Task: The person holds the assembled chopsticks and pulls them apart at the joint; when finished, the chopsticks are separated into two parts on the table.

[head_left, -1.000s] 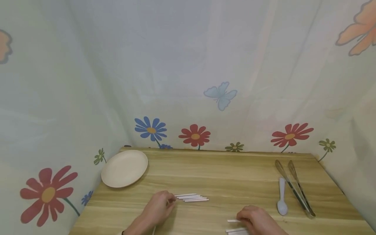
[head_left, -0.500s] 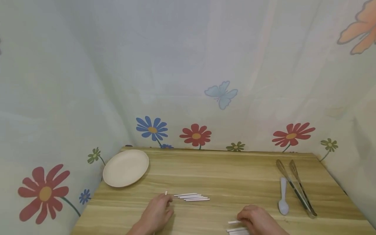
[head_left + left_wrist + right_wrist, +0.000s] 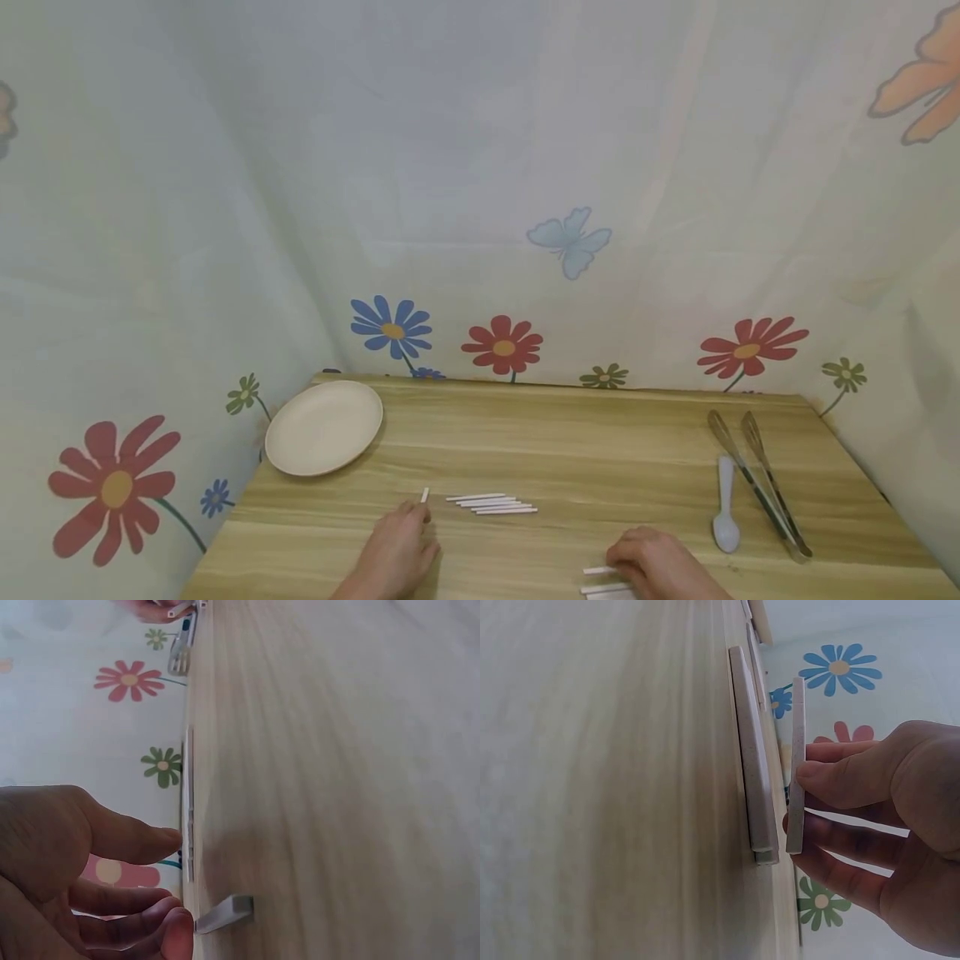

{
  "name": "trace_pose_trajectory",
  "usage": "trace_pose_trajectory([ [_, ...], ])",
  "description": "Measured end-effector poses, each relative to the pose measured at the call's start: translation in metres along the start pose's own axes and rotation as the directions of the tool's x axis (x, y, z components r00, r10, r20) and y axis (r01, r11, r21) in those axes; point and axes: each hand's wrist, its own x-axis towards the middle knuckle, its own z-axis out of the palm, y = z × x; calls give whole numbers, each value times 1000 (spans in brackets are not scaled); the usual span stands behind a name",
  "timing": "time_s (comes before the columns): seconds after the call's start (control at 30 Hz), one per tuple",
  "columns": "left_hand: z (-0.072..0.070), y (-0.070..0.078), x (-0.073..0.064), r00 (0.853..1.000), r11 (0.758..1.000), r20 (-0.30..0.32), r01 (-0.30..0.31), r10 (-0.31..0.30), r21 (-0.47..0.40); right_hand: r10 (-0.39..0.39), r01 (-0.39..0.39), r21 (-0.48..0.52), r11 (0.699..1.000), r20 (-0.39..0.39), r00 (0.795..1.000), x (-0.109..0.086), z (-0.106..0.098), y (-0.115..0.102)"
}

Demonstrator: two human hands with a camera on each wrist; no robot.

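Observation:
My left hand is low over the wooden table, left of a row of several thin white sticks. One white stick lies on the tabletop right at its fingertips, pointing away from me in the head view; the thumb stands apart from it. Across the table, my right hand pinches another white stick between thumb and fingers, held just above the surface. Beside and below that one, more white sticks lie close together, partly hidden by the hand in the head view.
A cream plate stands at the back left of the table. Toward the right lie a pale spoon and metal tongs. A flowered curtain encloses the back and sides.
My left hand has moved left and toward me from the row's left end. A stick at its fingertips has come into view, pointing away. The right hand keeps its stick nearly still.

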Motion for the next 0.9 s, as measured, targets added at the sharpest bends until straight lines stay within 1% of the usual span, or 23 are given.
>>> trace_pose_trajectory([
  [0.07, 0, 0, -1, 1000, 1000, 2, 6, -6, -2, -8, 8, 0, 1000, -8, 1000, -1, 1, 1],
  [0.17, 1, -1, -1, 1000, 1000, 9, 4, -4, -29, -3, 3, 6, 1000, -4, 1000, -1, 2, 2],
  [0.3, 1, -2, -1, 999, 996, 49, 17, -13, -87, 1, -1, 10, 1000, 9, 1000, -1, 2, 3],
  [0.4, -1, -3, -1, 998, 994, 66, 26, -19, -107, -16, 16, 5, 1000, 0, 1000, -1, 2, 3],
  [0.63, -2, -5, -3, 999, 997, 48, 13, -9, -73, -21, 21, 10, 1000, 10, 1000, 0, 2, 3],
  [0.7, -2, -6, -4, 999, 998, 49, 17, -14, -67, -18, 17, 15, 1000, 16, 1000, 0, 2, 3],
  [0.8, -3, -8, -5, 998, 997, 55, 28, -24, -67, -6, 5, 18, 1000, 32, 999, 1, 2, 3],
  [0.9, -3, -10, -5, 998, 998, 49, 30, -27, -57, 23, -25, 27, 999, 63, 998, 2, 1, 2],
])
